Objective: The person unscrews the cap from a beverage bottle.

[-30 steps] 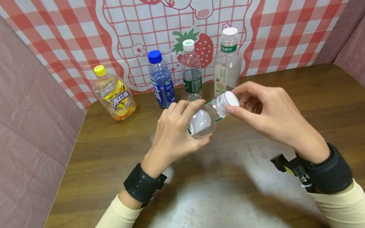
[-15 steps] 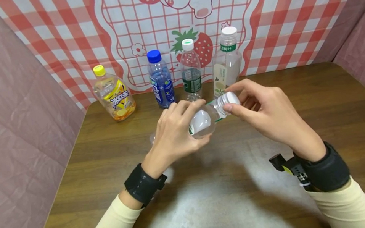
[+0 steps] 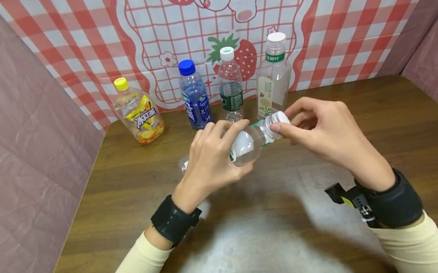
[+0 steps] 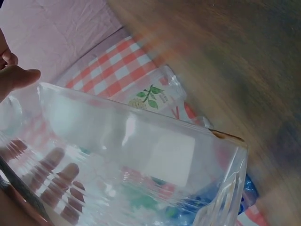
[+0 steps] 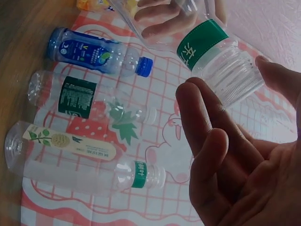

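In the head view my left hand grips a clear plastic bottle round its body, above the table. The bottle lies tilted, its neck up to the right. My right hand pinches the white cap between thumb and fingers. A green band circles the neck in the right wrist view, where the thumb and fingers sit on either side of the cap. Through the clear wall of the bottle, the left wrist view shows left fingers wrapped behind it. No liquid is visible inside.
Along the back of the wooden table stand a yellow-capped iced tea bottle, a blue-capped bottle, a green-labelled bottle and a taller white-capped bottle. A red-and-white checked cloth hangs behind them.
The right thumb and fingers have shifted around the cap, and the bottle's neck has turned slightly to the right. The left hand keeps its grip; the standing bottles stay in place.
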A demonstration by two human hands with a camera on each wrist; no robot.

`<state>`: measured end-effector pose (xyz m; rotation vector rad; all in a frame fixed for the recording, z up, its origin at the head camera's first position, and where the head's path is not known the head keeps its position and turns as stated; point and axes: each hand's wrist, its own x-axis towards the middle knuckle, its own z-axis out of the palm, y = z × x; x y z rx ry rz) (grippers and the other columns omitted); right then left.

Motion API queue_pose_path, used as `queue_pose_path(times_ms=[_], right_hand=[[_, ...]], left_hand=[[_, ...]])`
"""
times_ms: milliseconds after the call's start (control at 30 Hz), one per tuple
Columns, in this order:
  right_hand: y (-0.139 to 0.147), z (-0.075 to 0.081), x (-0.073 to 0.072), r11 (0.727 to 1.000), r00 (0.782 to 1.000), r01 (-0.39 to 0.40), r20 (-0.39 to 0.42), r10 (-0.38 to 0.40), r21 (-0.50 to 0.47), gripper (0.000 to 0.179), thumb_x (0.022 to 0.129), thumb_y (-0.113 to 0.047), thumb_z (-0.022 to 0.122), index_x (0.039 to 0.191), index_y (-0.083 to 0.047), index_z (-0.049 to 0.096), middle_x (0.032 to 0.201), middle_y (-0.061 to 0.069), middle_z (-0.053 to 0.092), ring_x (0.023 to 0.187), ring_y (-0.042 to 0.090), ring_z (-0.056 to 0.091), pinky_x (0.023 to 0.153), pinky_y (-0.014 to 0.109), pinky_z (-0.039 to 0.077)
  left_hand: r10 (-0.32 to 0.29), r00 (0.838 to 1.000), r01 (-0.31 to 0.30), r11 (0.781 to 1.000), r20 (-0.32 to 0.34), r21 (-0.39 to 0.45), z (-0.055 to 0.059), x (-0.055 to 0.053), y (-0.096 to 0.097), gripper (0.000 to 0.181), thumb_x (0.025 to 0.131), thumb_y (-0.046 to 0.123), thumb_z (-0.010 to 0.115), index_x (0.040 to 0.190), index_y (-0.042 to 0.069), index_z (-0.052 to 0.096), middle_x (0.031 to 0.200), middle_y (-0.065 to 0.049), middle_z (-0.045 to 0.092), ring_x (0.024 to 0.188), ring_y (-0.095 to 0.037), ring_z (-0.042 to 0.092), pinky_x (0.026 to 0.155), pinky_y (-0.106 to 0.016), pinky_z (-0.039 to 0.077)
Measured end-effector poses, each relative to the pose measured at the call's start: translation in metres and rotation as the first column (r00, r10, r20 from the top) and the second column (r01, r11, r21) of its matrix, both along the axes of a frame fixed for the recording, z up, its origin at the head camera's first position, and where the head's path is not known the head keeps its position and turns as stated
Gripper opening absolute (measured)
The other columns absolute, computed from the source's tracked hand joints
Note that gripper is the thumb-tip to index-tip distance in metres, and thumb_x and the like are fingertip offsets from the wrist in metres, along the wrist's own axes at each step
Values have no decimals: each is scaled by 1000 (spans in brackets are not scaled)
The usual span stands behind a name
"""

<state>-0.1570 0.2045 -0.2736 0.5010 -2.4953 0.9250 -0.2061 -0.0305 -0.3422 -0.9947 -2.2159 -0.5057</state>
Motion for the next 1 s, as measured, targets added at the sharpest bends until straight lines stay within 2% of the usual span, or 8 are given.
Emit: queue_pose_path(times_ms=[100,167,433,567,700,767,833,1000], right_hand=[[2,1,1,998,999,41,-2,-41,47,31,78,-46,72,86,-16,68,66,-13,62,54,0,57,45,21,40],[4,1,1,997,999,31,-20,-30,66,31,78,-44,72,87,-15,70,67,-12,61,56,1,56,47,20,41],[14,5,3,983,989,-135,-41,142,128,31,78,-30,76,106,-17,69,74,-11,59,58,-1,53,50,18,45],[17,7,3,966,972,-206,-82,221,156,42,74,-15,80,114,-17,68,82,-11,61,60,-2,53,50,19,45],[12,17,9,955,950,-250,-148,274,160,47,68,-2,80,113,-11,68,87,-8,62,61,-1,53,51,21,46],[9,25,14,955,947,-248,-168,274,161,46,67,1,80,111,-8,68,86,-5,63,60,0,53,51,22,46],[8,30,18,961,953,-217,-178,247,170,45,67,0,80,109,-6,68,83,-4,64,59,1,53,50,21,46],[31,27,19,980,978,-71,-179,105,187,45,68,-11,82,111,-11,69,80,-8,64,60,-4,54,53,14,44]], left_hand=[[-4,1000,4,1000,-1,-1,-1,0,1,80,62,58,72,131,22,53,105,-1,56,82,-17,45,64,-30,35],[-8,1000,8,1000,0,-2,-1,0,2,80,61,58,72,131,22,53,105,-1,56,82,-17,44,64,-30,35],[-33,999,33,999,7,-1,-2,-2,6,80,61,58,73,130,22,54,104,0,56,81,-16,44,63,-29,35],[-51,999,51,999,13,11,-4,-3,7,81,60,57,74,129,22,54,103,1,56,81,-15,45,64,-29,36],[-62,998,61,998,24,29,-4,-2,8,80,60,56,73,129,21,55,103,2,56,81,-15,45,63,-29,36],[-62,998,61,998,32,35,-3,-2,8,79,61,57,73,130,21,55,104,2,57,81,-15,45,63,-29,37],[-59,998,58,998,38,38,-2,-1,7,79,62,57,72,130,21,55,104,1,57,82,-15,45,63,-29,37],[-42,998,40,998,42,43,2,0,-1,78,63,57,72,129,21,56,104,1,57,82,-15,45,62,-29,37]])
